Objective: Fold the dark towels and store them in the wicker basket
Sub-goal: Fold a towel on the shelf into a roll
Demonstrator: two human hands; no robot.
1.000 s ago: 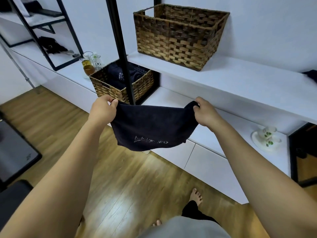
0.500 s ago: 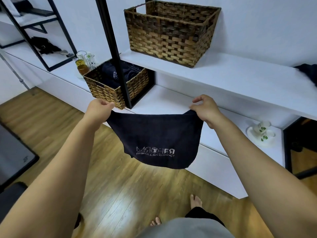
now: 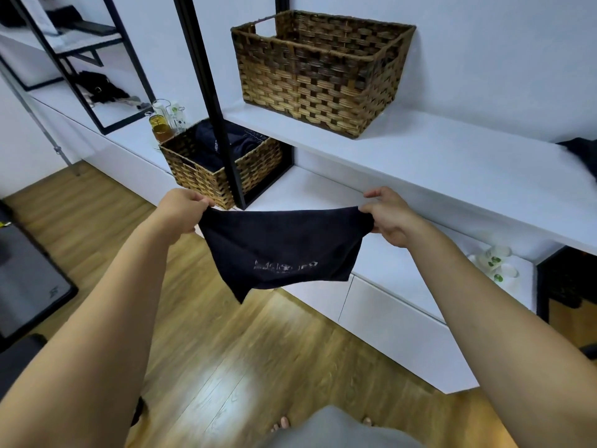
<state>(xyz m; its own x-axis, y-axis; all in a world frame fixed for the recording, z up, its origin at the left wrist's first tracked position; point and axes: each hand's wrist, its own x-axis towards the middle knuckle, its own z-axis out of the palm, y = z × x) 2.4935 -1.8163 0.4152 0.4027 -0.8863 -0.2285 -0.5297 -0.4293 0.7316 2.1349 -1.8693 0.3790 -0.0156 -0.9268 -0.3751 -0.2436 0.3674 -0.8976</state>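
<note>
- Nearest you, your grey-clad lap (image 3: 339, 428) fills the bottom edge, with bare toes (image 3: 284, 423) showing on the wooden floor (image 3: 206, 376).
- Your two bare forearms reach forward and up from the lower corners, well apart.
- Your left hand (image 3: 181, 213) is clenched on the left top corner of the dark towel (image 3: 281, 250); its fingers are curled shut over the cloth.
- Your right hand (image 3: 392, 218) pinches the right top corner, thumb and forefinger closed on the hem, the other fingers loosely curled.
- The towel hangs in the air between your hands, above the floor and in front of the white cabinet. Its long axis runs left to right along the taut top edge; the body droops down, with one lower corner pointing at the floor. Pale lettering (image 3: 286, 266) sits near the bottom, too blurred to read.
- Beyond it, a small wicker basket (image 3: 197, 166) stands on the low white surface (image 3: 310, 192), with dark cloth inside.
- Farther, on the white shelf (image 3: 452, 163) above, sits the large wicker basket (image 3: 319, 76). A dark cloth (image 3: 581, 153) lies at the shelf's right end.
</note>
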